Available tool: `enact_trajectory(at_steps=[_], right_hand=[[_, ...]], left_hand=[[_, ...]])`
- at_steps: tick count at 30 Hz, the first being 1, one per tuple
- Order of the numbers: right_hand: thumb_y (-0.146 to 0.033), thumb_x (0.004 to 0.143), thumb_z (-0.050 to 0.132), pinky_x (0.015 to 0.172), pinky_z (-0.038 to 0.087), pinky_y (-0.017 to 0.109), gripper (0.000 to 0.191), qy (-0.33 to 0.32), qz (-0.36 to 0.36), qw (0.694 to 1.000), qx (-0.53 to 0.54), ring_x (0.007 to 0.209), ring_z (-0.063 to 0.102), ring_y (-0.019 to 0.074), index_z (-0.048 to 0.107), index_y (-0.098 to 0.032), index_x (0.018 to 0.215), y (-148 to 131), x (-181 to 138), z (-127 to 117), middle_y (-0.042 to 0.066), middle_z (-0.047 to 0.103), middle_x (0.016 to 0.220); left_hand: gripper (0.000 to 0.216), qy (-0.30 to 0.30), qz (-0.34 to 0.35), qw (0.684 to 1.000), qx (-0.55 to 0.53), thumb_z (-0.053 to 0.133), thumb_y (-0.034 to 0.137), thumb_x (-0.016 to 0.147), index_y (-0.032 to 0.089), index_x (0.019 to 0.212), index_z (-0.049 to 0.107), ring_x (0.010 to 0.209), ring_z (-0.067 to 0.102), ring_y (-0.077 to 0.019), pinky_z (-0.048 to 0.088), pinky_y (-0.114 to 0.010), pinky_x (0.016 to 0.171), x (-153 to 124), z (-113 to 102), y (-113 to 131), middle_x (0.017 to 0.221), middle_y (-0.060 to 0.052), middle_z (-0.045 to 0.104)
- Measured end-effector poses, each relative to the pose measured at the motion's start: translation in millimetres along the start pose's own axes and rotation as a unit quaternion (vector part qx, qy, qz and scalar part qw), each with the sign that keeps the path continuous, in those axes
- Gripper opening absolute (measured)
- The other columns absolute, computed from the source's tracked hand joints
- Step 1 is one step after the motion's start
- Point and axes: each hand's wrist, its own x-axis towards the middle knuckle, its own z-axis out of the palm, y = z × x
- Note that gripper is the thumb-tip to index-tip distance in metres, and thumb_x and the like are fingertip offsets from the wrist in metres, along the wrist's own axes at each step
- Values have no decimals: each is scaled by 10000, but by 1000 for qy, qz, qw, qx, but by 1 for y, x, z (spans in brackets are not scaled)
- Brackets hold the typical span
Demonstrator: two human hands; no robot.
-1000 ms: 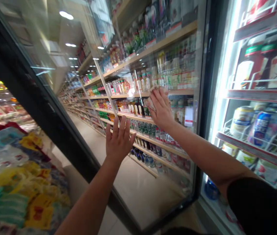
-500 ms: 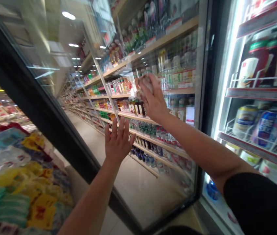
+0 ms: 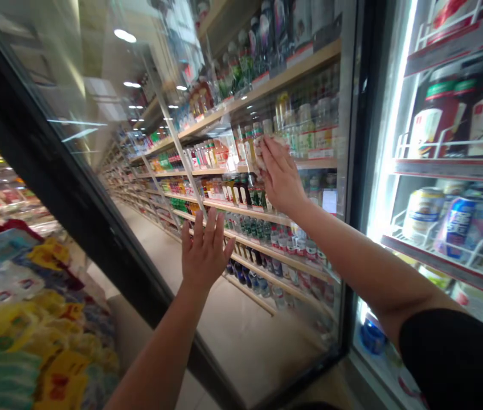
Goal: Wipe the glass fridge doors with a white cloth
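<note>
A dark-framed glass door (image 3: 241,347) of a lit drinks fridge stands swung out in front of me. My right hand (image 3: 282,179) presses a crumpled pale cloth (image 3: 279,140) to the upper middle of the glass. The fingers lie over the cloth and hide most of it. Lower and to the left, my left hand (image 3: 205,250) is held flat with its fingers spread, at the glass, with nothing in it.
Through the glass show long shelves of bottles (image 3: 250,219). On the right, the open fridge holds red-brown bottles (image 3: 432,117) and cans (image 3: 424,210) on wire racks. Yellow and green packets (image 3: 62,364) are piled at lower left, beyond the black door frame (image 3: 96,210).
My right hand has moved a little to the right and down on the glass with the cloth. My left hand stays nearly in place. The view has shifted slightly.
</note>
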Motion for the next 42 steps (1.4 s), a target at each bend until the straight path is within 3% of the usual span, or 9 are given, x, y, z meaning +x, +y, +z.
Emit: enact_trajectory(at_steps=[3,7,14,20,26,28,33,38,42], right_hand=[[-244,1025,365,1273,262,504,627,-17,-36,999,-5,1538,254,235,157,-237,1617,-6,-30,3,61,334,1636],[-206,1009,426,1254,315,457,597,-94,-164,982,8,1496,352,193,279,-274,1584,-3,-57,2,35,485,1549],[-266,1018,394,1257,290,499,547,7,-4,1000,-25,1527,279,228,343,-190,1557,27,-34,-14,88,423,1586],[-299,1015,443,1261,293,455,525,-117,-138,984,0,1514,314,194,391,-234,1533,19,-73,-9,58,492,1543],[-380,1038,339,1266,225,546,561,24,76,997,-20,1540,237,236,276,-243,1579,53,-31,-19,62,333,1634],[-400,1036,330,1260,230,556,576,42,98,994,-26,1535,246,249,256,-241,1584,52,-40,-20,71,321,1635],[-420,1023,360,1255,261,537,560,-24,72,997,-26,1511,299,245,325,-247,1555,67,-60,-30,67,393,1596],[-470,1031,339,1240,269,546,588,89,175,980,-45,1493,308,282,355,-174,1539,123,-44,-44,115,375,1597],[-479,1037,321,1236,277,534,585,144,230,962,-40,1482,324,286,385,-165,1527,112,-91,-35,156,378,1587]], left_hand=[[823,1,-5,1000,-12,604,402,934,153,1592,176,1537,138,-306,80,-511,1266,0,0,0,1585,-150,339],[823,7,2,1000,-1,605,406,932,141,1589,185,1534,154,-314,93,-516,1264,0,0,-1,1587,-148,335],[818,8,4,1000,15,594,415,938,144,1590,181,1533,154,-311,112,-520,1263,1,1,-1,1580,-144,346],[789,-2,-15,999,-29,575,398,949,191,1595,173,1528,168,-305,95,-524,1269,0,-1,0,1584,-137,342],[792,0,-17,999,-38,570,398,951,199,1598,159,1528,162,-303,96,-542,1268,-1,-1,0,1583,-140,343],[801,0,-18,999,-35,580,395,946,191,1597,160,1532,151,-297,86,-530,1272,0,-2,1,1584,-140,343],[791,-5,-15,1000,-25,570,395,951,182,1596,164,1532,149,-304,94,-529,1271,1,-4,3,1587,-137,337],[790,4,-14,999,-29,578,388,948,177,1594,176,1532,151,-303,89,-525,1272,1,-5,5,1586,-141,339],[794,9,-9,1000,-24,579,383,945,179,1595,171,1530,159,-301,96,-522,1273,1,-7,6,1582,-138,347]])
